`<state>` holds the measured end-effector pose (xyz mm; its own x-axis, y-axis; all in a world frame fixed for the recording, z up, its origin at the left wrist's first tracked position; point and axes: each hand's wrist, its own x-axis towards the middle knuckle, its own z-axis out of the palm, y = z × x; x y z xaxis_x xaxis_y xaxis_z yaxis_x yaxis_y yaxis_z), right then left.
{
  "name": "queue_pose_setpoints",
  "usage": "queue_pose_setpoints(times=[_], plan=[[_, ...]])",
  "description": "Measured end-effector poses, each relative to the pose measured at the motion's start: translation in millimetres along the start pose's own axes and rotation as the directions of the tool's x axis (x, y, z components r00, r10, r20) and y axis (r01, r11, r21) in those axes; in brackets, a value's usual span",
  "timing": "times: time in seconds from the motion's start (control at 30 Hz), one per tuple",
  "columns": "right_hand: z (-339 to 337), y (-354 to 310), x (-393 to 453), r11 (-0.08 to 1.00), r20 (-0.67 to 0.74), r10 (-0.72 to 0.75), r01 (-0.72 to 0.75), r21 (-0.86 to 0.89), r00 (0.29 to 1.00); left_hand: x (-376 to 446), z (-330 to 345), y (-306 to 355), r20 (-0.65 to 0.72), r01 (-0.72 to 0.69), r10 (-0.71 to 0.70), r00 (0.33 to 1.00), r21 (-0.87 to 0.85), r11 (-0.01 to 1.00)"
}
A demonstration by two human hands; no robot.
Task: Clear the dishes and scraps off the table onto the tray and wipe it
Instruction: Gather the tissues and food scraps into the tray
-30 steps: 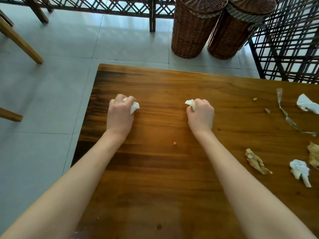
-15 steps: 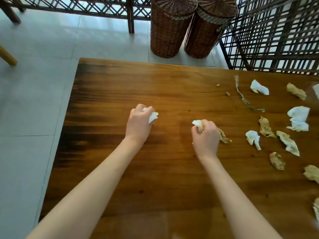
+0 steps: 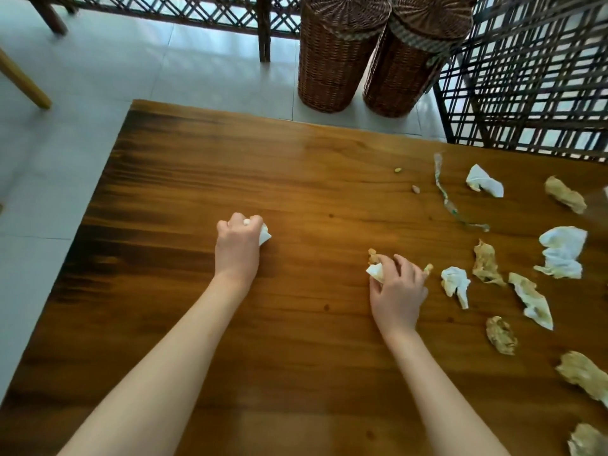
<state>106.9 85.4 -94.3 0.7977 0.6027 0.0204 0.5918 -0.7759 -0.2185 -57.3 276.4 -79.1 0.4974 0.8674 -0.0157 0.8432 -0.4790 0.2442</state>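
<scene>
The table (image 3: 296, 179) was a dark, glossy brown wood with a strong grain, its far left corner in view, standing on a floor of pale grey tiles (image 3: 98, 77). Beyond the far edge stood two tall wicker baskets (image 3: 332, 60) side by side and touching, both lidded, with a dark lattice screen (image 3: 533, 80) to their right and more lattice running along the far wall. Two wooden furniture legs showed at the far left. The left hand (image 3: 237, 248) rested knuckles-up near the middle of the table, its fingers curled tight round a small white tissue (image 3: 265, 234) that poked out on its right side. The right hand (image 3: 396, 291), nearer and to the right, gripped a white wad (image 3: 375, 271) against the thumb while its fingers closed over a brownish stained scrap (image 3: 373, 256) lying on the wood. To the right of that hand the scraps lay scattered apart on the table: four crumpled white napkins (image 3: 455, 284), some stained yellow, and six brownish crumpled pieces (image 3: 486, 263), the nearest cut off by the frame edge. A thin twisted strip of wrapper (image 3: 444, 192) lay toward the far right, with two small crumbs (image 3: 416, 189) just left of it. No tray was in view.
</scene>
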Motion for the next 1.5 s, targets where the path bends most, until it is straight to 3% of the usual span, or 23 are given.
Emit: queue_pose_setpoints(times=[0.2,0.4,0.6,1.1,1.33,1.5], plan=[[2.4,-4.1,3.3,0.994,-0.053,-0.085,0.088,0.068,0.995,-1.6,-2.6,4.5,0.011,-0.061,0.061,0.998,0.056,0.997],[-6.5,0.1,8.4,0.991,0.053,-0.094,0.088,0.1,0.994,-21.4,-23.3,-27.3,-0.037,0.124,-0.13,0.991,-0.141,0.982],[-24.2,-11.5,-26.8,0.982,0.077,-0.017,0.002,0.187,0.997,-48.5,-50.2,-45.1,-0.049,0.139,-0.153,0.987,-0.214,0.967],[-90.8,-18.7,-151.2,0.952,0.0,0.032,-0.03,0.305,0.999,-145.7,-114.4,14.1,-0.035,-0.111,0.106,0.994,-0.387,0.915],[-139.0,32.9,-179.7,0.939,-0.1,0.126,-0.086,0.334,0.987,-196.0,-133.2,86.0,-0.066,-0.293,0.292,0.954,-0.408,0.865],[-185.7,113.1,-214.2,0.934,-0.179,0.169,-0.099,0.344,0.969,-249.1,-134.6,164.0,-0.079,-0.399,0.407,0.91,-0.432,0.809]])
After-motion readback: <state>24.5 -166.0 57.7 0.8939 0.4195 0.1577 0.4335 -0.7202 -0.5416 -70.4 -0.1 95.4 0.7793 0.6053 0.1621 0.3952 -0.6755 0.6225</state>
